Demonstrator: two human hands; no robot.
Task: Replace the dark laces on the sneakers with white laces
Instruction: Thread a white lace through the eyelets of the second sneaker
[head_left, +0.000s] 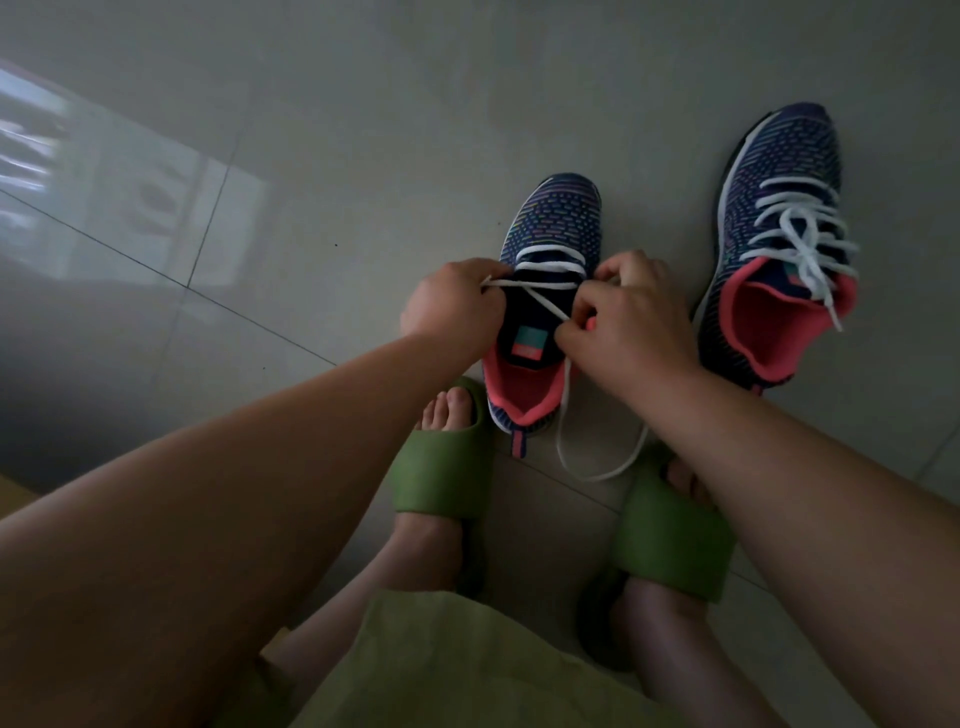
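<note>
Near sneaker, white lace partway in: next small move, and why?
Probably pull both ends taut, then thread the next eyelet pair. The left hand and right hand each pinch the white lace over the near sneaker; only its lower rows are laced, and slack loops on the floor.

Two navy knit sneakers with pink linings are set upright on the floor. The near sneaker is half threaded with a white lace; the far sneaker is fully laced in white.
</note>
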